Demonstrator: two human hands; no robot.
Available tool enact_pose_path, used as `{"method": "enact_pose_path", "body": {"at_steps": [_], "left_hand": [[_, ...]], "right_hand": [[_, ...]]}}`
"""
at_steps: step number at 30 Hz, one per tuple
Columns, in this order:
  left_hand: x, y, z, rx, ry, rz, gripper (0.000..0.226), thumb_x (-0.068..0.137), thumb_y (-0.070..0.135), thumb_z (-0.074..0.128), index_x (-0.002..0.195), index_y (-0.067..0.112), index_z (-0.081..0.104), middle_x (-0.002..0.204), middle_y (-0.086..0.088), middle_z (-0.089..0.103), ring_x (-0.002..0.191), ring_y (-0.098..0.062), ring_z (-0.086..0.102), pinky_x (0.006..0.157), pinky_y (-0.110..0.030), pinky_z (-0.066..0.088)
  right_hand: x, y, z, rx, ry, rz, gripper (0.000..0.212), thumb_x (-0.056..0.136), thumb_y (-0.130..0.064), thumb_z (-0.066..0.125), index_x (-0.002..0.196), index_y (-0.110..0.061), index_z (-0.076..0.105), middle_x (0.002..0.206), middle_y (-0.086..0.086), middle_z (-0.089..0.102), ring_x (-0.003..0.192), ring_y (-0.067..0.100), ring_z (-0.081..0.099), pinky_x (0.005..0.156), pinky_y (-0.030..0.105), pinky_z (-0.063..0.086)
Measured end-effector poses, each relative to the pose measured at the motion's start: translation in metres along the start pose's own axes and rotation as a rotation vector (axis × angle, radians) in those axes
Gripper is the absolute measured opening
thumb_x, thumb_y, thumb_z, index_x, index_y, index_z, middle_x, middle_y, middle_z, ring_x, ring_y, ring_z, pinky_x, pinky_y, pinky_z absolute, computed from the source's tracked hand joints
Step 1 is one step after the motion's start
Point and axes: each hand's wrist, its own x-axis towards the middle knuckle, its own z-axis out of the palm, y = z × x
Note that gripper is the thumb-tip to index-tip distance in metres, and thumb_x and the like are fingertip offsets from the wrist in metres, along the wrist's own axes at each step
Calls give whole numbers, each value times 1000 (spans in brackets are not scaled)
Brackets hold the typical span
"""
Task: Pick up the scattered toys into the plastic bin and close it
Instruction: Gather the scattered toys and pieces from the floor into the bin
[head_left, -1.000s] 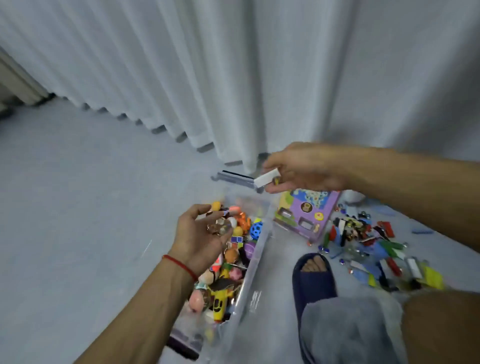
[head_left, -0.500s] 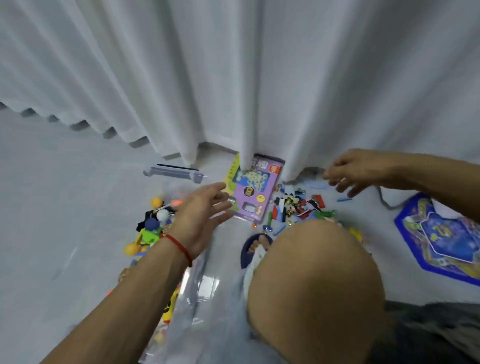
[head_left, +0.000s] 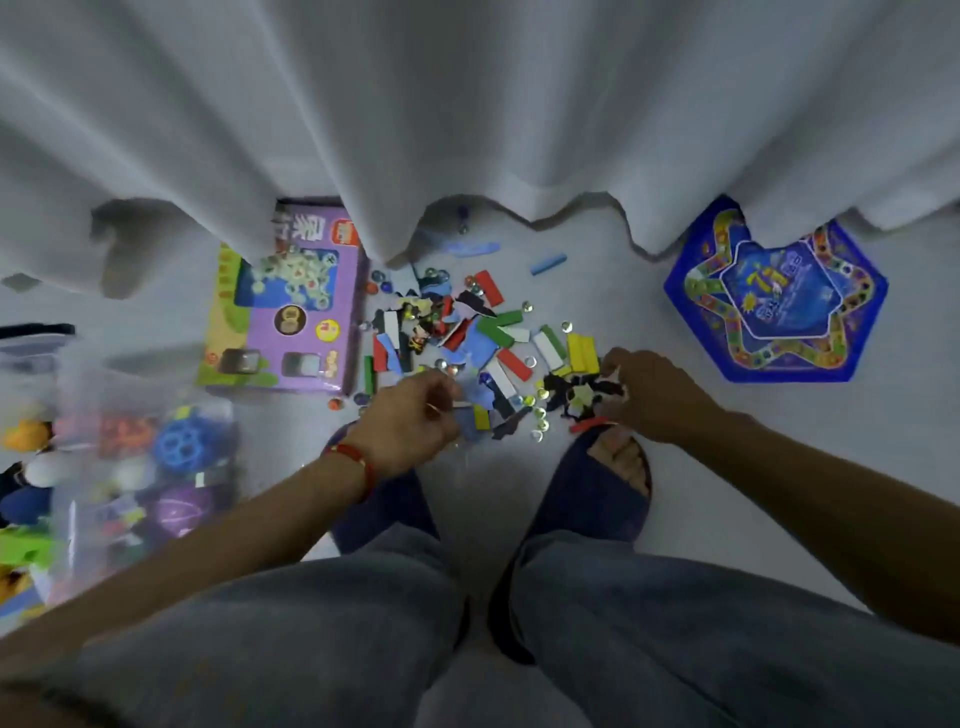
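**A:** ok so where's everything sitting? I see a person crouched on the floor in blue slippers and jeans.

**B:** yep. The pile of scattered toys is on the floor right in front of the feet, up near the white curtain: coloured flat blocks, dark puzzle-ish bits, little glass marbles. The plastic bin is at the left edge of the floor, lid off, already stuffed with toys, pretty blurry tbh.

**A:** and the hands?

**B:** left hand (red string on the wrist) is down at the near edge of the pile, fingers curled in and pinching some small pale piece. Right hand is at the pile's right side, fingers curled down into the dark pieces, but can't tell if it really has hold of any.

**A:** other stuff?

**B:** purple toy box flat on the floor between bin and pile, its far end tucked under the curtain. A blue star-shaped game board lies off to the right, well apart from the pile.
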Motion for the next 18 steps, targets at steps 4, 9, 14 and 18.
{"method": "enact_pose_path", "body": {"at_steps": [4,9,14,18], "left_hand": [[22,-16,38,339,-101,304,40,81,11,69,120,13,60,126,-8,56,112,-27,55,87,-28,42],[40,-17,69,399,-150,492,41,81,10,73,120,6,63,116,-15,57,103,-31,58,85,-39,50],[63,-7,102,573,-94,670,35,85,7,69,119,1,64,121,-20,59,101,-35,62,73,-43,57],[71,4,121,749,-80,700,43,94,6,52,137,5,49,132,-21,49,110,-35,53,72,-44,56]], "right_hand": [[4,12,51,102,153,-83,59,74,-47,79,119,-35,42,119,0,42,100,17,46,74,37,48],[-2,34,67,130,292,-31,55,73,-40,80,113,-33,44,117,-3,43,101,18,47,68,33,46],[6,43,78,205,323,-20,51,72,-35,85,107,-24,50,111,-2,43,87,13,49,66,32,48],[14,43,80,183,315,-73,38,74,-25,81,102,-18,55,105,0,47,84,12,46,65,29,38]]}}
